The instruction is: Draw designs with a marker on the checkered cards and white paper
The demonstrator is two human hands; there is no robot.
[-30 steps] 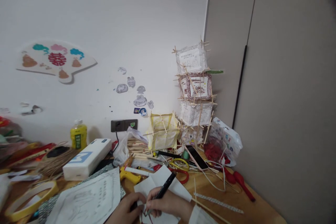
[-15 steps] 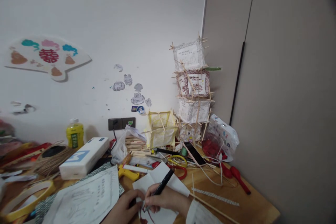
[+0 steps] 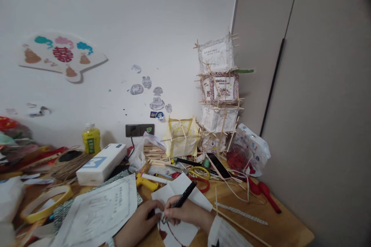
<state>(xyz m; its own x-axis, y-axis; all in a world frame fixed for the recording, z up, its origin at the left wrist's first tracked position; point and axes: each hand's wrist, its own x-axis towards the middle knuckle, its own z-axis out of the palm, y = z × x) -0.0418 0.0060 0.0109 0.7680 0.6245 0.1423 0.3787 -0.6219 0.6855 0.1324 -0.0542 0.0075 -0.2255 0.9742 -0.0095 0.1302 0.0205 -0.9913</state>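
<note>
My right hand (image 3: 185,213) grips a black marker pen (image 3: 187,193), tilted up to the right, with its tip down at a sheet of white paper (image 3: 193,195). Reddish-brown lines and a filled patch show on the paper's lower part. My left hand (image 3: 142,218) lies at the paper's left side, thumb and fingers curled in close to the pen tip. Something dark shows between its fingers, too hidden to name. Beside the left forearm is a drawn sheet (image 3: 100,210) with writing and a grey border, on top of dark patterned material.
Behind the paper lie a yellow glue gun (image 3: 147,182), scissors (image 3: 199,173) and a phone (image 3: 218,166). A stick-and-paper lantern tower (image 3: 224,88) stands at the back. A tape roll (image 3: 46,204), white box (image 3: 101,164) and yellow bottle (image 3: 91,139) are leftward; a paper strip (image 3: 242,213) lies rightward.
The view has turned slightly, so the scene sits further right and a little higher. Both hands stay at the paper, the marker pen still in the right one.
</note>
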